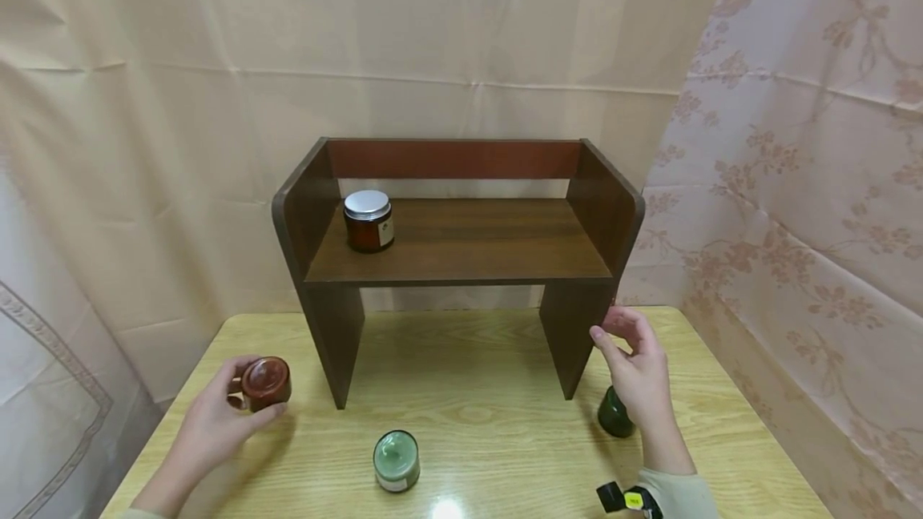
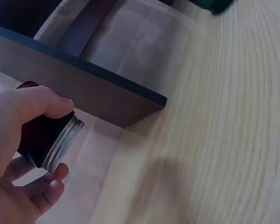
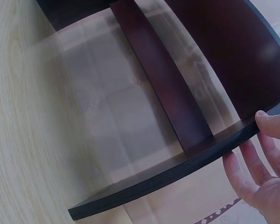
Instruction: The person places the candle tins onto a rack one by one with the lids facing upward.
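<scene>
My left hand (image 1: 219,421) grips a red-brown glass jar (image 1: 266,383) above the left part of the table. The jar is turned over, base up; its silver screw lid (image 2: 63,145) shows on the lower side in the left wrist view. My right hand (image 1: 638,359) is at the right side panel of a dark brown wooden shelf (image 1: 461,280), thumb at the panel's edge and fingertips against its outer side, pinching it. A dark green jar (image 1: 615,415) stands beside my right wrist, partly hidden by it. Near the front, a light green jar (image 1: 397,459) stands on the table.
An amber jar (image 1: 369,223) with a silver lid and label stands on the shelf board's left end. The shelf stands on a light wood table (image 1: 476,359). Cream curtains (image 1: 469,38) hang behind, and flowered cloth (image 1: 808,183) hangs on the right.
</scene>
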Demonstrator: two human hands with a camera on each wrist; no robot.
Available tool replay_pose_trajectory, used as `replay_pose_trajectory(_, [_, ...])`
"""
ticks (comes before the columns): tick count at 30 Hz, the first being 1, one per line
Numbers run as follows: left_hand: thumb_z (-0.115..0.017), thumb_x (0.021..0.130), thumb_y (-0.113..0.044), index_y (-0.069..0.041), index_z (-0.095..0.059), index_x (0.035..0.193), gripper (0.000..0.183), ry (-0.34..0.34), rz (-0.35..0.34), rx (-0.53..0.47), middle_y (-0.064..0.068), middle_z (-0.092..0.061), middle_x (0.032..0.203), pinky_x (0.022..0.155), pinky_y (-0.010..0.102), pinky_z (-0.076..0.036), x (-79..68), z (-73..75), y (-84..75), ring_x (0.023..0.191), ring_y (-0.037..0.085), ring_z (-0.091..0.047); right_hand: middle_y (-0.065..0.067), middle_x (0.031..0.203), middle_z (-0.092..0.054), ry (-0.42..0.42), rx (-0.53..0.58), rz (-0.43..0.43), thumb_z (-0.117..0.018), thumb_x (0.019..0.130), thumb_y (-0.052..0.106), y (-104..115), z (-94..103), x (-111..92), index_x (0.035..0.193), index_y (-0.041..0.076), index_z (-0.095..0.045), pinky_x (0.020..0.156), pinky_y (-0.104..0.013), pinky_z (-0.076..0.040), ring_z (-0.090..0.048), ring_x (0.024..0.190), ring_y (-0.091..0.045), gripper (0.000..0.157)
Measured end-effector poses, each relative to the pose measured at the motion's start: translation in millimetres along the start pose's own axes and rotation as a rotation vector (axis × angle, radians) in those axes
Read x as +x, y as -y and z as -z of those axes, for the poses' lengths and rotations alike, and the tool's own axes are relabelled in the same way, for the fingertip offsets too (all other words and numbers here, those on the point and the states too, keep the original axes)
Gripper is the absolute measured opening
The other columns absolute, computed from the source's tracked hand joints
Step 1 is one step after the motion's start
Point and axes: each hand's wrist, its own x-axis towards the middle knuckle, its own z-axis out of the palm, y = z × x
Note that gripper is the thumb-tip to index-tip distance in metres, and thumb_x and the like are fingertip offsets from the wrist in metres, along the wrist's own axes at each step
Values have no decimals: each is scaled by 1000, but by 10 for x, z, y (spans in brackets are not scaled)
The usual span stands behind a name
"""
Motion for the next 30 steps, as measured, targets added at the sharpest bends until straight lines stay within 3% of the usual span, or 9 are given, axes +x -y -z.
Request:
replay_pose_trajectory(8, [-103, 72, -8, -5, -61, 136, 77, -20, -95, -25, 14, -75, 114, 71, 22, -54, 35, 99, -160, 89, -4, -61, 9, 111, -69, -9, 3, -3, -74, 101, -5, -7, -7, 4, 133, -5, -61, 86, -14, -58, -67, 108, -4, 34])
replay_pose_trajectory(12, [-102, 71, -4, -3, -62, 135, 76, -27, -128, -43, 14, -75, 114, 73, 17, -52, 49, 139, -219, 89, -4, -63, 9, 111, -69, -7, 2, -6, -74, 102, -5, -2, -8, 2, 133, -5, -60, 86, -14, -58, -67, 108, -4, 34])
replay_pose_trajectory(30, [-106, 70, -14, -14, -65, 137, 79, -18, -144, 29, 2, -75, 114, 77, 14, -47, 63, 285, -449, 90, -3, -64, 7, 112, -68, -2, -3, -9, -74, 102, -4, -2, -3, 5, 134, -3, -61, 87, -14, -58, -67, 108, -5, 35])
